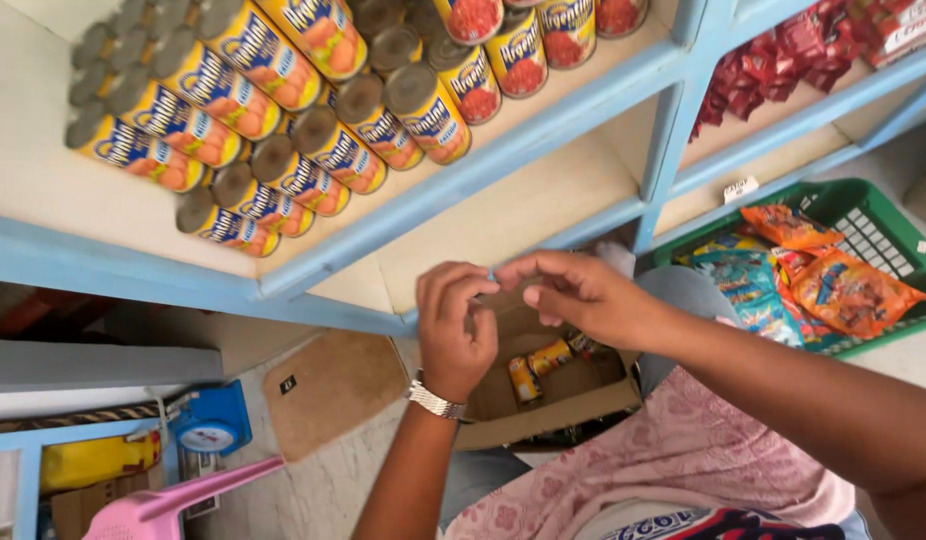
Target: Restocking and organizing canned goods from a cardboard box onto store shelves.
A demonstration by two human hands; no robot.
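Both hands meet above the open cardboard box (573,395) of cans, left hand (453,335) curled shut, right hand (583,295) pinching something tiny, seemingly between cans.

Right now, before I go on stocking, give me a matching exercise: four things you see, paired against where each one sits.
Things:
1. yellow-labelled cans
2. snack packets
3. cardboard box
4. wristwatch

Places:
A. in the green basket
B. on the left hand
C. lying on the blue shelf
D. below both hands, open, a few cans inside

Pairs: 1-C, 2-A, 3-D, 4-B
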